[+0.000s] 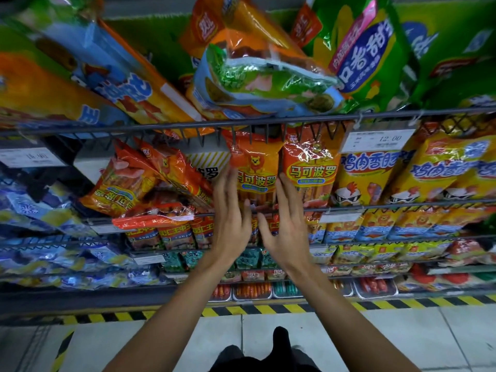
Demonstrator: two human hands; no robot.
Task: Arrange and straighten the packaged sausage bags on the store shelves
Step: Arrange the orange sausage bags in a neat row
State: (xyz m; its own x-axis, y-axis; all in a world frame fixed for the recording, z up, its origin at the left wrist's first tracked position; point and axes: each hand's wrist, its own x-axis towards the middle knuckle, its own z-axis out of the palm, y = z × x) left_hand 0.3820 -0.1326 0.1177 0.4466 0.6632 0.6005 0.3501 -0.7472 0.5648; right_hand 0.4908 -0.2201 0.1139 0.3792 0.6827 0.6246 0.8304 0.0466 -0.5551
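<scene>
**Orange sausage bags half straightened on the middle shelf**

Orange film covers the upright sausage bag (254,167) that both hands reach for on the middle shelf (402,203). The left hand (230,210) is flat beside the bag's left edge and the right hand (284,221) is flat at its right edge; all fingers are straight and slightly spread, gripping nothing. Whether the palms actually touch the film cannot be told. A second upright orange bag (310,167) stands just to the right, touching the first.

To the left, 2 tumbled orange bags (139,181) lean and lie across one another, and another flat bag (153,220) hangs over the wire rail. These are not yet straightened.

The risk seems to lie in the slippery film and the crowding. Squeezing the upright bag from both sides without a real grip may let it slide forward over the rail and drop to the floor. A nudge leftward could push the leaning pile further over the edge. On the top shelf, a loose green bag (268,76) rests on others close to the rail, so any knock to the wire could bring it down.
</scene>
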